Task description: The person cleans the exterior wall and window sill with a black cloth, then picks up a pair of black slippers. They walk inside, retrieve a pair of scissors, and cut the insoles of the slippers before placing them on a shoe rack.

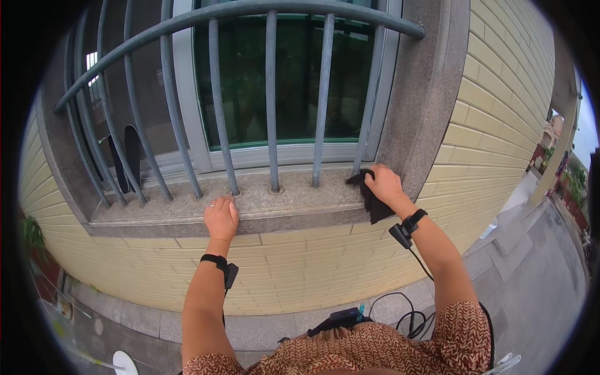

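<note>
A dark cloth (376, 202) is bunched under my right hand (385, 183), at the right end of a stone window sill (300, 196). Part of the cloth hangs over the sill's front edge, and its far end touches the foot of the rightmost metal bar (370, 101). My left hand (221, 218) rests on the sill's front edge with its fingers together, just before the foot of another bar (220, 93). What lies under the left palm is hidden. Both wrists wear black straps with small devices.
A curved rail (243, 10) crosses the upright bars before the window glass (295, 84). Dark insoles (132, 152) lean behind the bars at left. Yellow tiled wall (304, 262) runs below the sill. Black cables (412, 318) hang near my waist. A white disc (124, 363) is low at left.
</note>
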{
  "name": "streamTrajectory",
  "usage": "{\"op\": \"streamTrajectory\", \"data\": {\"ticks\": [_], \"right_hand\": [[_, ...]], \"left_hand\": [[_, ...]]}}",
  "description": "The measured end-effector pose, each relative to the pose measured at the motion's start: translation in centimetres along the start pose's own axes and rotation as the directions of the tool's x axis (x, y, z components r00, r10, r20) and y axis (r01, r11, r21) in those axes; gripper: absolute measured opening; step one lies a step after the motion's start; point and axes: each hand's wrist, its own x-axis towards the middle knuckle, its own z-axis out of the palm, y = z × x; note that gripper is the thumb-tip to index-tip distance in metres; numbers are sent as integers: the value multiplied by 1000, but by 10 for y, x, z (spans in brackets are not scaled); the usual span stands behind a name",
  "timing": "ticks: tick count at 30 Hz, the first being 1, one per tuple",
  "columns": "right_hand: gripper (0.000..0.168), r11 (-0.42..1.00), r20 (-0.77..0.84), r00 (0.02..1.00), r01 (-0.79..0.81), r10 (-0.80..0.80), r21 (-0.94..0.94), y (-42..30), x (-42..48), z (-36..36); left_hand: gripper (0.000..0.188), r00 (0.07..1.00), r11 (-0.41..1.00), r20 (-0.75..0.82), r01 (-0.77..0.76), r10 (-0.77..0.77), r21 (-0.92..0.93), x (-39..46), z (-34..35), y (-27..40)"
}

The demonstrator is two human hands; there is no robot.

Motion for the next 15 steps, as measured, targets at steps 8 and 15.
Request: {"op": "streamTrajectory", "data": {"ticks": [8,15], "right_hand": [[27,892,-891,263,370,-369,-260,-31,149,-230],[57,830,-711,536,-36,-455,-557,-30,258,-243]], "left_hand": [[18,999,999,22,34,-33,-23,-2,5,-1],[19,999,999,16,34,-34,-14,0,1,2]]}}
